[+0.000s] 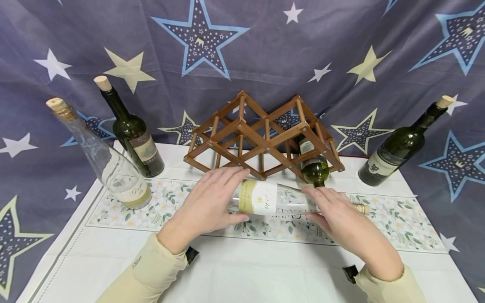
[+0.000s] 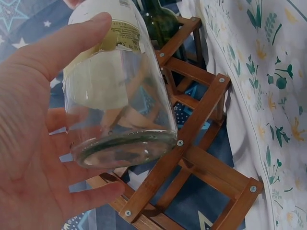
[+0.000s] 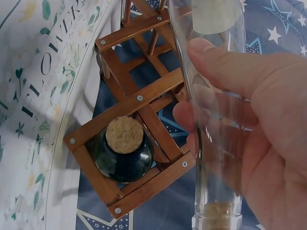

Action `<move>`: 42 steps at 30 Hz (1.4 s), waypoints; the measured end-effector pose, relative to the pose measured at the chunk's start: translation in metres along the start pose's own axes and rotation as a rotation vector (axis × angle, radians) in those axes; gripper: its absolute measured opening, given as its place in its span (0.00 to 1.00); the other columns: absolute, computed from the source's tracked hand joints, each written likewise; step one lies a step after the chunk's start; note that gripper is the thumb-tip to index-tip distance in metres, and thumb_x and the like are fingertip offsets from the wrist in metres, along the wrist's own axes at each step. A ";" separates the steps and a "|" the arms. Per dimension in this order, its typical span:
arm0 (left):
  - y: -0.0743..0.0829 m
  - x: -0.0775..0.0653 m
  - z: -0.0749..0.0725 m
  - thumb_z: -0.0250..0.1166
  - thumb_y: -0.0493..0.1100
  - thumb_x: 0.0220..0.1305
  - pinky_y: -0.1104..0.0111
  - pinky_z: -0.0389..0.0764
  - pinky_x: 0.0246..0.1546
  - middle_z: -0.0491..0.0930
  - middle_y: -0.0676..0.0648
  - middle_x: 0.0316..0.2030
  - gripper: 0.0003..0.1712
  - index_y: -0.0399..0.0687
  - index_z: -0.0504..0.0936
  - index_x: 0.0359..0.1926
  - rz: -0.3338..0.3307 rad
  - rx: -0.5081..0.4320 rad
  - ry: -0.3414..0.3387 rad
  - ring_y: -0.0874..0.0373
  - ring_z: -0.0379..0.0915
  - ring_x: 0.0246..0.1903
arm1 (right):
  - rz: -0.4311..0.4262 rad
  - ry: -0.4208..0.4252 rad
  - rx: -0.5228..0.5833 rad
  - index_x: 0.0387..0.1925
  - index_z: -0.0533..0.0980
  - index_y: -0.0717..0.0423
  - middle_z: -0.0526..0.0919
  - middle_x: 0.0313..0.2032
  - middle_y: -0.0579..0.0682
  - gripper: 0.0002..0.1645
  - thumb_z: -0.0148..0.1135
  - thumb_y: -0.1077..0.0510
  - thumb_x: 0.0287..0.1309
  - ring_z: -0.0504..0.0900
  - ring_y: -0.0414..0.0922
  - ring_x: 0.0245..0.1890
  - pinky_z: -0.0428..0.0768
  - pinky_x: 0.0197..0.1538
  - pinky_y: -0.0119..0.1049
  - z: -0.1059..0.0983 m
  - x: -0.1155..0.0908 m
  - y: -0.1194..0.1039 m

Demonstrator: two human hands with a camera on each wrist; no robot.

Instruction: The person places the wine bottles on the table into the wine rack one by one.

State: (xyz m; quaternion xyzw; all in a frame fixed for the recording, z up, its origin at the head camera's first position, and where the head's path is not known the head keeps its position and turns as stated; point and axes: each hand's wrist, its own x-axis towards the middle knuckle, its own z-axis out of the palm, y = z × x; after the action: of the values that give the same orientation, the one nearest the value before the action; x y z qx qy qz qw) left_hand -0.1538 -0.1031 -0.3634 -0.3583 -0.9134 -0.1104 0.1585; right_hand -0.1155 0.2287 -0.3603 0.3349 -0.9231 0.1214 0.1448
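Observation:
Both hands hold a clear glass wine bottle (image 1: 289, 200) lying sideways in front of the wooden wine rack (image 1: 267, 147). My left hand (image 1: 212, 202) grips its body near the base, thumb over the white and gold label in the left wrist view. Around the neck curl the thumb and fingers of my right hand (image 1: 342, 219), and the cork pokes out beyond that hand. A dark green bottle (image 3: 122, 165) occupies the rack's right-hand cell, its corked end facing outward. The other cells show no bottle.
At the left stand another clear bottle (image 1: 126, 185) and a dark green bottle (image 1: 140, 145), both corked. One more corked green bottle (image 1: 394, 153) stands at the right. A floral runner (image 1: 398, 223) crosses the white tablecloth (image 1: 265, 269), and a star-patterned curtain (image 1: 273, 50) hangs behind.

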 end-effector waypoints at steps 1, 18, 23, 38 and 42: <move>0.000 0.000 0.000 0.72 0.74 0.44 0.53 0.59 0.68 0.67 0.46 0.68 0.63 0.48 0.61 0.75 0.000 0.000 0.005 0.48 0.62 0.66 | 0.005 -0.001 -0.002 0.68 0.69 0.59 0.80 0.53 0.55 0.40 0.72 0.56 0.56 0.78 0.52 0.53 0.75 0.58 0.53 0.000 -0.001 0.000; -0.003 -0.001 0.001 0.65 0.81 0.43 0.53 0.55 0.70 0.64 0.45 0.70 0.67 0.47 0.60 0.76 -0.012 -0.001 0.047 0.46 0.61 0.67 | 0.081 -0.023 -0.001 0.68 0.68 0.58 0.79 0.54 0.55 0.41 0.72 0.53 0.55 0.77 0.57 0.55 0.74 0.58 0.57 -0.010 -0.017 0.005; -0.004 -0.002 0.000 0.64 0.83 0.42 0.51 0.56 0.69 0.63 0.43 0.70 0.69 0.46 0.59 0.76 -0.017 0.003 0.067 0.46 0.60 0.68 | 0.077 -0.005 0.005 0.66 0.69 0.61 0.79 0.54 0.56 0.39 0.73 0.56 0.54 0.77 0.56 0.55 0.74 0.58 0.56 -0.013 -0.020 0.007; -0.008 -0.008 0.001 0.64 0.83 0.42 0.54 0.53 0.71 0.62 0.43 0.71 0.69 0.46 0.58 0.76 -0.032 0.014 0.061 0.46 0.58 0.69 | 0.099 0.032 0.029 0.65 0.70 0.61 0.80 0.51 0.54 0.39 0.73 0.57 0.53 0.80 0.54 0.50 0.77 0.53 0.54 -0.019 -0.033 0.012; -0.010 -0.010 0.003 0.67 0.80 0.41 0.52 0.53 0.71 0.63 0.42 0.71 0.69 0.45 0.59 0.76 -0.033 0.016 0.066 0.44 0.59 0.68 | 0.104 0.035 0.027 0.65 0.69 0.62 0.80 0.50 0.55 0.39 0.73 0.58 0.53 0.80 0.52 0.47 0.77 0.51 0.54 -0.021 -0.035 0.014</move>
State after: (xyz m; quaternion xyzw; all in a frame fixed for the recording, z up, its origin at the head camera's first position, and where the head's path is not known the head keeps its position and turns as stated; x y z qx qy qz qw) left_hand -0.1539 -0.1157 -0.3706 -0.3379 -0.9144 -0.1174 0.1897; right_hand -0.0950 0.2666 -0.3551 0.2862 -0.9349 0.1469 0.1500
